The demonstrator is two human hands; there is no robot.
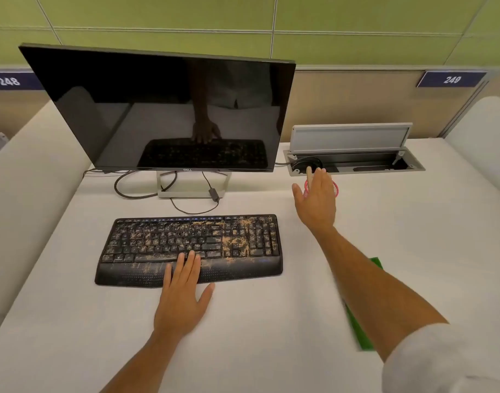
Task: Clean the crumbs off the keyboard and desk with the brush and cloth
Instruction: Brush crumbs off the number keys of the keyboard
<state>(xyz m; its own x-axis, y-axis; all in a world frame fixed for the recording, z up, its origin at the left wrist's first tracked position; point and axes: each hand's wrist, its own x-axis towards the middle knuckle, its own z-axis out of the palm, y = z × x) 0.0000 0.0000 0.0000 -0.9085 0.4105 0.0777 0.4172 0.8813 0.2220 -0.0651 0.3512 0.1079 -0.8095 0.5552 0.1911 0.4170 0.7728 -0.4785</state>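
A black keyboard [190,249] with a curved wrist rest lies on the white desk [271,321] in front of the monitor, thickly scattered with tan crumbs [234,243], densest between the main keys and the number pad and along the wrist rest. The left hand [183,296] lies flat with straight fingers on the wrist rest and bottom key row, holding nothing. The right hand [316,198] is open with fingers extended, over the brush [334,190] (only a pale wooden handle tip and a pink rim show past the hand); whether it touches the brush cannot be told. The green cloth [360,330] lies on the desk under the right forearm, largely hidden. The dark-screened monitor [163,109] reads "DELL" on its lower bezel. Blue signs on the partition read "248" [7,81] and "249" [452,79]. A cable box [353,161] in the desk stands with its lid raised.
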